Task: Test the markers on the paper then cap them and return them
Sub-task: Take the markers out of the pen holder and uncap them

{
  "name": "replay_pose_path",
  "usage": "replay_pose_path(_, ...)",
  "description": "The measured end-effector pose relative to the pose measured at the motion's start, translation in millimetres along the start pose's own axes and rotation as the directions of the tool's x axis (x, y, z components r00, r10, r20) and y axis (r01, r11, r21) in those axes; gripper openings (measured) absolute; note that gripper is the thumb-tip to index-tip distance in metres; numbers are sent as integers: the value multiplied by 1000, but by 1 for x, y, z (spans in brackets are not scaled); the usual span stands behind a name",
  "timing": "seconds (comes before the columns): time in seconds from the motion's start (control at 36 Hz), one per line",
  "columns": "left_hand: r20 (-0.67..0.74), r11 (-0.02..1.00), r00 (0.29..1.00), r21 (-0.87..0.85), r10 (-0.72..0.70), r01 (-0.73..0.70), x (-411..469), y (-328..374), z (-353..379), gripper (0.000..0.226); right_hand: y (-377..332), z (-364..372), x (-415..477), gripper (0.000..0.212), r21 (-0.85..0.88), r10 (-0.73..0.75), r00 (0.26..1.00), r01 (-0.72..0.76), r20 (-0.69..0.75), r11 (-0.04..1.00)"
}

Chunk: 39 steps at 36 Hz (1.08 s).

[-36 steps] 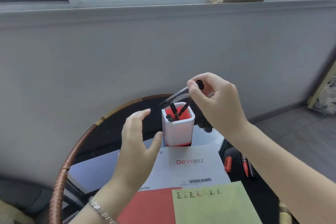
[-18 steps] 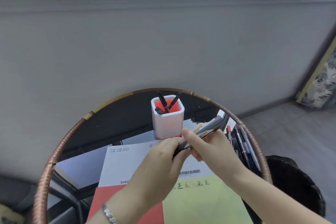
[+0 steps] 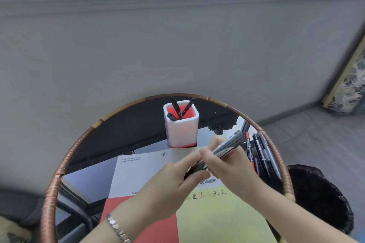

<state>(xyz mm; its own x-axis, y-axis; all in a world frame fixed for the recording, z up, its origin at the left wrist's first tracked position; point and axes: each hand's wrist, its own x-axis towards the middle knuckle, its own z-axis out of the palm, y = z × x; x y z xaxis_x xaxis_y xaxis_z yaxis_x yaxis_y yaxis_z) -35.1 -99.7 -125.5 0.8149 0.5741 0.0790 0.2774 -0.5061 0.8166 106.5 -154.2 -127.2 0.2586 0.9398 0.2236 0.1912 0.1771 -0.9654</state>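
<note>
A round glass-topped counter (image 3: 126,130) with a woven rim carries the work, and sheets of paper lie directly beneath both hands — a white printed sheet (image 3: 142,171) farthest out, a red one (image 3: 158,229) under the left wrist, and a yellow-green paper (image 3: 223,221) bearing a row of small test marks. Beyond the hands stands a white pen holder (image 3: 181,128) with three dark pens in it; to the right of the right hand lies a loose row of markers (image 3: 262,154).

The left hand (image 3: 169,185) and right hand (image 3: 231,167) are both closed on a single dark marker (image 3: 221,153), held slanted just above the paper — left pinching its lower end, right wrapped around the barrel. Whether the cap is on cannot be told.

The marker looks light, rigid and smooth-sided; a firm pinch at mid-barrel, with the other hand on the cap end, should keep it from twisting or slipping.
</note>
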Motion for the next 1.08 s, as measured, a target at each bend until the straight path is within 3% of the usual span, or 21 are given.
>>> replay_pose_path(0.11,-11,994,996,-72,-87,86,-2,-6,1,19,-6,-9,6,28,-125,31,999,-25,43,992)
replay_pose_path(0.19,-117,973,969,-103,-220,208,-4,-14,-1,20,-8,-30,22,47,-138,166,979,-181,-116,974)
replay_pose_path(0.25,-134,959,952,-108,-274,260,-6,-18,-2,27,-9,-48,34,49,-240,252,950,-292,-183,926)
replay_pose_path(0.36,-109,950,943,-44,-313,310,-9,-18,1,36,4,-64,46,39,-578,315,930,-364,-189,731)
replay_pose_path(0.44,-129,947,938,-43,-322,319,-8,-18,6,35,23,-53,47,46,-753,288,938,-331,-194,569)
replay_pose_path(0.53,-183,946,928,-75,-324,316,-4,-21,10,29,48,-41,46,39,-874,176,976,-198,-132,444)
replay_pose_path(0.64,-245,948,915,-76,-319,310,-1,-27,15,14,70,-38,49,31,-943,195,977,-145,-88,299)
replay_pose_path(0.81,-284,956,914,-41,-289,289,5,-29,20,13,73,-48,47,36,-940,314,950,-106,1,323)
replay_pose_path(0.94,-335,968,917,52,-215,246,25,-29,35,13,74,-66,44,31,-954,209,977,-95,-35,285)
replay_pose_path(1.08,-292,963,942,159,-164,217,59,-25,54,22,70,-84,42,32,-936,243,970,-109,-25,336)
